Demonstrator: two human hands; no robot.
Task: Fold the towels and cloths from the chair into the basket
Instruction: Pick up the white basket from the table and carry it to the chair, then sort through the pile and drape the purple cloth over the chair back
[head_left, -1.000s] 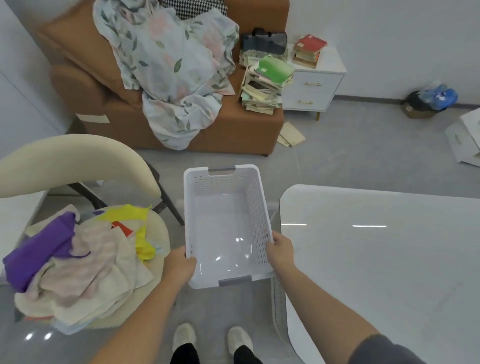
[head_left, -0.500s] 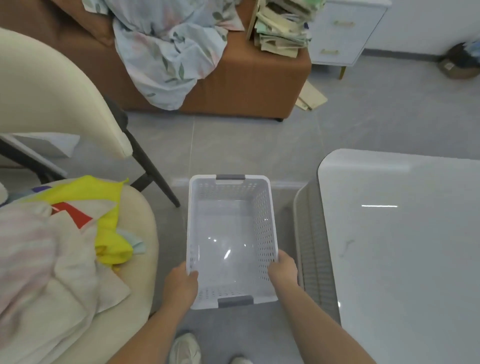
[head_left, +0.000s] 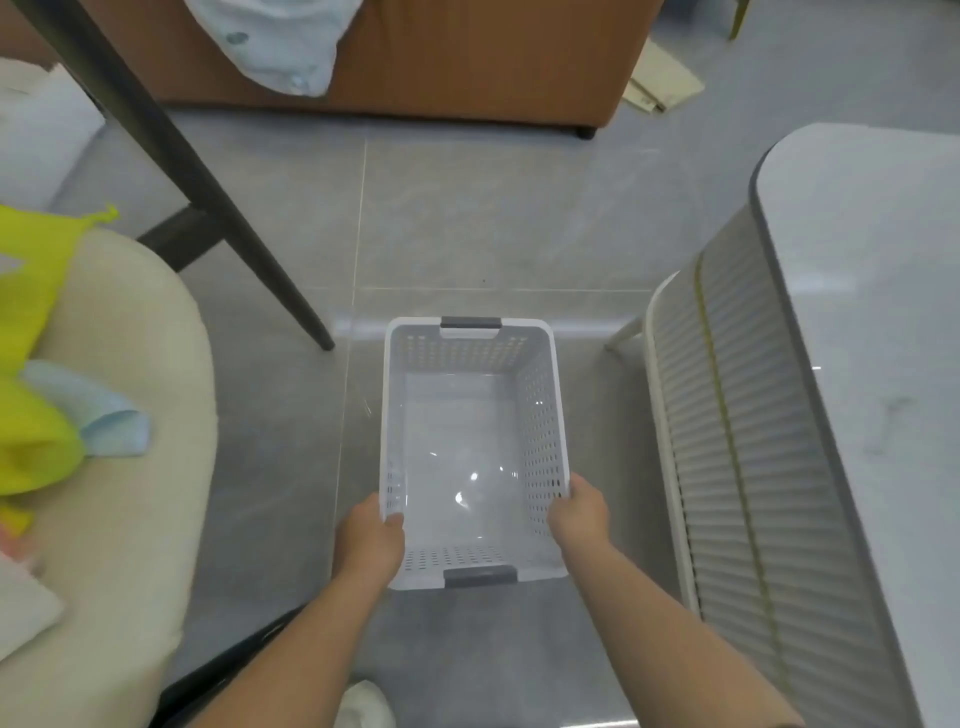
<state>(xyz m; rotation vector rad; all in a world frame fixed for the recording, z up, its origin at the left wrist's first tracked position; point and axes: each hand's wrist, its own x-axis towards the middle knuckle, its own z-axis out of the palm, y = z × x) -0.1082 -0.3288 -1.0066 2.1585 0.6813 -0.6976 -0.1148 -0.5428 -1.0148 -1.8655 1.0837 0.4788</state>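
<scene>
A white perforated basket (head_left: 543, 415) with grey handles sits low over the grey floor, with nothing inside it. My left hand (head_left: 371, 540) grips its left rim near the front corner, thumb hooked over the edge. My right hand (head_left: 579, 514) grips the right rim opposite. On the cream chair seat (head_left: 130, 467) at the left lie a yellow cloth (head_left: 31, 415) and a light blue cloth (head_left: 104, 415); the rest of the pile is cut off by the frame edge.
A white table (head_left: 872, 364) with a ribbed side stands close on the right. A dark chair leg (head_left: 208, 197) slants down just left of the basket. A brown sofa (head_left: 467, 57) with a floral sheet (head_left: 280, 47) lies ahead. My shoe (head_left: 363, 706) shows below.
The basket has come down toward the floor between chair and table, still held by both hands. My view has tilted lower and closer, so the sofa and cloth pile slid out of frame.
</scene>
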